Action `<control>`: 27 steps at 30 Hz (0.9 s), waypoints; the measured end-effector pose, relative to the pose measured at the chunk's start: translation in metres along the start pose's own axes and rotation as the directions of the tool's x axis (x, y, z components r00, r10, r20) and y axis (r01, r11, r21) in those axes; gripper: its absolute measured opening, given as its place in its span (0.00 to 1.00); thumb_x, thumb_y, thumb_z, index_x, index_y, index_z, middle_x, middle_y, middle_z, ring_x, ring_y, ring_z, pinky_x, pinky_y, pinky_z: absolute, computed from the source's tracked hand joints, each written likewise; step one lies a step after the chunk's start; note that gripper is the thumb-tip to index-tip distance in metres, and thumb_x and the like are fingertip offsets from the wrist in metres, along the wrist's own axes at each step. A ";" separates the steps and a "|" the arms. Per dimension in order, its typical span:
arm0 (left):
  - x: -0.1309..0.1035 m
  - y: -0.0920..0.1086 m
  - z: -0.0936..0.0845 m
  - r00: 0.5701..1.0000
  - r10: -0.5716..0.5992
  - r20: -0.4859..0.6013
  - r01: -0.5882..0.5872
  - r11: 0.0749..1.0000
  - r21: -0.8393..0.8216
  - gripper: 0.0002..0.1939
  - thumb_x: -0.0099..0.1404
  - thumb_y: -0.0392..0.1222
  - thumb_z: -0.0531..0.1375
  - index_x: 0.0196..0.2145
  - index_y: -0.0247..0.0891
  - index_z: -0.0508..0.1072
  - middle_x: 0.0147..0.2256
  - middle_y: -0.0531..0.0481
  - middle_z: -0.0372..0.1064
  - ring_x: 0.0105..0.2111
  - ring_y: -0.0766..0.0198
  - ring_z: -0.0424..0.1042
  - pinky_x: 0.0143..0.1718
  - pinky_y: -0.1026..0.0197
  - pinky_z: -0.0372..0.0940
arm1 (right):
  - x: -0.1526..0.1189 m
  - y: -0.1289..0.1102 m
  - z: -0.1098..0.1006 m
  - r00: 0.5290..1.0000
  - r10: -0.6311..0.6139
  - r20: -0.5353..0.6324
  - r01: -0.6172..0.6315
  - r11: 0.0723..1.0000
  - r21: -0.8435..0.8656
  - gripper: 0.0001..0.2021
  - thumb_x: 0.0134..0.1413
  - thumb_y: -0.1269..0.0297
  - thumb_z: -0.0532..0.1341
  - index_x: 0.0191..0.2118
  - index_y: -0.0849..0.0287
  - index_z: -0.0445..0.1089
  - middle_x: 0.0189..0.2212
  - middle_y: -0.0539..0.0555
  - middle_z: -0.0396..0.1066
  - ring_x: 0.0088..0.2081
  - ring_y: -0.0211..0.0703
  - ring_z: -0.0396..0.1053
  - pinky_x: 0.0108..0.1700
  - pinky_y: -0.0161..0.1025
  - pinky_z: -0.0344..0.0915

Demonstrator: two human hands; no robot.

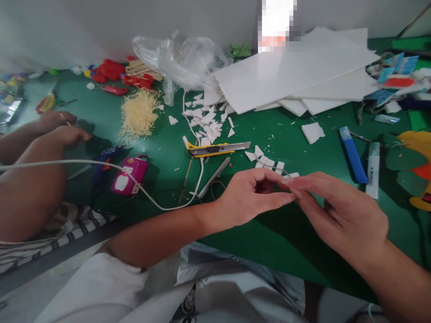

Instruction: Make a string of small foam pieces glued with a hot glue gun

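Note:
My left hand (pixel 249 197) and my right hand (pixel 346 215) meet at the fingertips over the green table, both closed in a pinch. A thin wire (pixel 285 172) runs to the fingertips from a row of small white foam pieces (pixel 267 162) just behind my left hand. One white foam piece (pixel 291 175) shows at the right fingertips; the exact grip is partly hidden. Beyond my left hand lies a yellow and grey utility knife (pixel 215 149), blade out to the right. A grey pen-like stick (pixel 214 177) rests beside my left wrist.
White foam sheets (pixel 296 72) and foam scraps (pixel 210 123) lie behind, near a clear plastic bag (pixel 191 58). A white cable (pixel 168 209) crosses from a pink power strip (pixel 130 176). A co-worker's hands (pixel 63 128) are at left. Blue and white tubes (pixel 353 154) lie right.

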State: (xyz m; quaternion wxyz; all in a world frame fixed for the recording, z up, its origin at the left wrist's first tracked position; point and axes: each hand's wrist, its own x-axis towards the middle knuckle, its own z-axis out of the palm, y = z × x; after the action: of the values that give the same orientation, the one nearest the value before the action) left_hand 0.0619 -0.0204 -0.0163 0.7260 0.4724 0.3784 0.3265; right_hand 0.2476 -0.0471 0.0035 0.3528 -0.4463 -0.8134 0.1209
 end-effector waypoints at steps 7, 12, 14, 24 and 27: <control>-0.002 0.000 0.004 0.998 -0.066 -0.013 0.066 0.998 -0.010 0.13 0.56 0.47 0.71 0.34 0.36 0.78 0.29 0.52 0.73 0.28 0.69 0.65 0.28 0.66 0.59 | -0.005 -0.004 0.007 0.965 0.246 -0.090 -0.243 0.969 0.048 0.08 0.63 0.67 0.62 0.42 0.45 0.75 0.33 0.47 0.81 0.31 0.42 0.79 0.31 0.38 0.75; -0.002 0.001 0.005 0.995 -0.060 -0.083 0.058 0.998 -0.028 0.13 0.55 0.47 0.71 0.29 0.36 0.75 0.26 0.53 0.71 0.26 0.70 0.64 0.27 0.66 0.59 | -0.009 -0.002 0.005 0.958 0.276 -0.082 -0.276 0.961 0.014 0.09 0.63 0.68 0.61 0.40 0.44 0.76 0.31 0.47 0.79 0.28 0.40 0.76 0.28 0.38 0.71; -0.001 0.004 0.004 0.992 -0.045 -0.115 0.043 0.999 -0.024 0.14 0.54 0.48 0.71 0.27 0.36 0.74 0.24 0.55 0.68 0.24 0.71 0.61 0.24 0.67 0.56 | -0.008 0.001 0.002 0.927 0.345 -0.143 -0.344 0.938 0.035 0.09 0.63 0.67 0.61 0.41 0.44 0.76 0.31 0.47 0.78 0.27 0.38 0.73 0.28 0.37 0.68; 0.003 0.007 -0.001 0.987 0.040 -0.155 -0.034 0.999 0.042 0.11 0.58 0.45 0.69 0.27 0.36 0.74 0.22 0.57 0.64 0.20 0.74 0.56 0.21 0.68 0.53 | -0.001 0.040 -0.009 0.895 0.444 0.025 -0.397 0.822 -0.408 0.31 0.46 0.29 0.62 0.42 0.51 0.76 0.30 0.56 0.72 0.20 0.42 0.62 0.19 0.42 0.50; 0.002 0.006 -0.001 0.988 0.035 -0.150 -0.023 0.996 0.085 0.10 0.60 0.45 0.68 0.28 0.36 0.75 0.22 0.56 0.66 0.21 0.73 0.57 0.21 0.67 0.55 | -0.013 0.047 -0.002 0.898 0.427 0.103 -0.335 0.818 -0.468 0.27 0.47 0.34 0.63 0.42 0.50 0.76 0.36 0.57 0.74 0.23 0.43 0.65 0.20 0.42 0.54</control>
State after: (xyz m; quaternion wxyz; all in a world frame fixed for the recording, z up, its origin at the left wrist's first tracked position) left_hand 0.0612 -0.0161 -0.0118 0.6701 0.4813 0.4387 0.3560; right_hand 0.2840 -0.0306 -0.0248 0.1266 -0.6537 -0.7445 0.0480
